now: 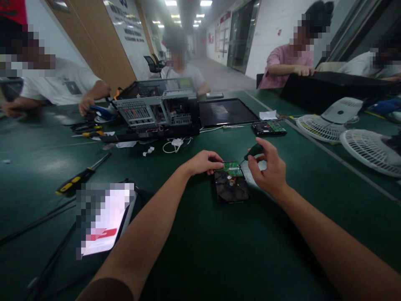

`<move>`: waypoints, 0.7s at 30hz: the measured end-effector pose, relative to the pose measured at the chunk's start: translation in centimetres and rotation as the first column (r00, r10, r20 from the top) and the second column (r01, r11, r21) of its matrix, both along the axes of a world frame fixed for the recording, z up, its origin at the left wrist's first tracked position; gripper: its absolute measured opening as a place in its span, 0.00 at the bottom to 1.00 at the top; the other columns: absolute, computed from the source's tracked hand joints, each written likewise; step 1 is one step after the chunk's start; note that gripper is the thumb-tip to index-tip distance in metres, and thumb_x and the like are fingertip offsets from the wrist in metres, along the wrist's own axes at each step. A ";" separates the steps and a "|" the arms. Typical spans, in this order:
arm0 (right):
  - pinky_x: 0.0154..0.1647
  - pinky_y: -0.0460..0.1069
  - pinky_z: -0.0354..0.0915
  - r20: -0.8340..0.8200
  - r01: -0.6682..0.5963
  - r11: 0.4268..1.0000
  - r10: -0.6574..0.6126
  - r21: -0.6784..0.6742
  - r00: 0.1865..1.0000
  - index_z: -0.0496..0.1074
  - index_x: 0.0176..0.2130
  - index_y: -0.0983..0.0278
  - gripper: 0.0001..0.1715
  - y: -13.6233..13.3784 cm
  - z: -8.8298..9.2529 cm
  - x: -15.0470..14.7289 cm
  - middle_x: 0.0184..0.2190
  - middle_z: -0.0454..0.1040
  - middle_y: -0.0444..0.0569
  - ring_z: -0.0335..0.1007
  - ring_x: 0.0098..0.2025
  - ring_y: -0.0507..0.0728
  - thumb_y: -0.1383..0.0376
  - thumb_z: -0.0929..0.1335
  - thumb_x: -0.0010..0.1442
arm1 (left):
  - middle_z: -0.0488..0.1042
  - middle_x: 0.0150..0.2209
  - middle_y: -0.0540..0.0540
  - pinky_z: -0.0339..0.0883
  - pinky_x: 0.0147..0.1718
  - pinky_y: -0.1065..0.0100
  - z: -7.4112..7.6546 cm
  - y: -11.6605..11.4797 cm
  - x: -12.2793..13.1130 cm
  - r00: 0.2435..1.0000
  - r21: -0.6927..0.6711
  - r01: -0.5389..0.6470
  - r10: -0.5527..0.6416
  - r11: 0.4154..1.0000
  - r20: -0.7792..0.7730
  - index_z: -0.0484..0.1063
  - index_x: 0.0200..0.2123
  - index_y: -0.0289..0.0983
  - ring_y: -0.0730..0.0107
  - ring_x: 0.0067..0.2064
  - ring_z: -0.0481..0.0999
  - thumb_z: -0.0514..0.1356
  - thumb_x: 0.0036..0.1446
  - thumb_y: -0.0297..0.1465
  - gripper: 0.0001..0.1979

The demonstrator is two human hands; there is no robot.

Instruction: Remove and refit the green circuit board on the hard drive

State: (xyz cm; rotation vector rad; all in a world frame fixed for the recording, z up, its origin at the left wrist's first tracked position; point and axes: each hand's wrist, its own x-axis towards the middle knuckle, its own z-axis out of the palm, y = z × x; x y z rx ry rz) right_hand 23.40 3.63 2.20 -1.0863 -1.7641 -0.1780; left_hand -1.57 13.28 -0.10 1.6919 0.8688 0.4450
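A hard drive (232, 190) lies on the green table with its underside up, showing a green circuit board at the far end. My left hand (205, 162) grips the drive's far left corner, thumb on the board and fingers curled against the edge. In my right hand (268, 169) a small screwdriver with a dark handle (253, 152) is pinched between thumb and fingers. Its thin shaft slants down to the right edge of the circuit board; whether the tip sits in a screw is too small to tell.
An opened computer case (156, 110) stands beyond my hands, its black side panel (227, 112) beside it. Another hard drive (269, 128) lies farther right, near white fans (326, 121). At left are a yellow-black screwdriver (77, 179) and a lit phone (108, 221). Several people sit around.
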 end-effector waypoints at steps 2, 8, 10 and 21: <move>0.37 0.54 0.78 -0.023 0.004 1.000 -0.005 -0.008 1.000 0.59 0.67 0.56 0.36 0.1 0.0 0.0 0.53 0.76 0.53 0.79 0.37 0.57 0.67 0.70 0.63 | 0.79 0.38 0.43 0.71 0.27 0.70 0.1 0.0 0.0 1.000 -0.002 0.001 -0.001 1.000 0.000 0.78 0.49 0.34 0.76 0.28 0.75 0.70 0.59 0.36 0.17; 0.35 0.55 0.77 -0.028 0.089 0.996 -0.089 -0.014 0.996 0.64 0.63 0.56 0.33 0.1 0.3 -0.3 0.46 0.78 0.50 0.76 0.30 0.55 0.63 0.72 0.61 | 0.79 0.37 0.43 0.71 0.27 0.70 0.3 -0.2 0.0 1.000 -0.003 -0.004 0.004 1.000 -0.004 0.78 0.49 0.34 0.76 0.28 0.75 0.70 0.59 0.36 0.18; 0.36 0.56 0.77 -0.030 0.094 0.995 -0.094 -0.029 0.995 0.64 0.63 0.55 0.33 0.1 0.2 -0.4 0.45 0.78 0.50 0.76 0.31 0.56 0.62 0.73 0.61 | 0.79 0.38 0.43 0.71 0.27 0.70 0.3 -0.2 0.0 1.000 -0.008 -0.002 0.002 1.000 -0.001 0.78 0.49 0.34 0.76 0.28 0.75 0.70 0.59 0.36 0.18; 0.33 0.52 0.78 -0.112 0.003 0.994 -0.014 -0.105 0.994 0.55 0.69 0.57 0.37 0.2 -0.3 -0.2 0.58 0.75 0.57 0.81 0.47 0.61 0.67 0.67 0.65 | 0.79 0.36 0.44 0.71 0.27 0.70 0.0 -0.2 0.0 1.000 -0.004 -0.013 0.013 1.000 0.009 0.78 0.49 0.34 0.76 0.27 0.75 0.70 0.59 0.36 0.17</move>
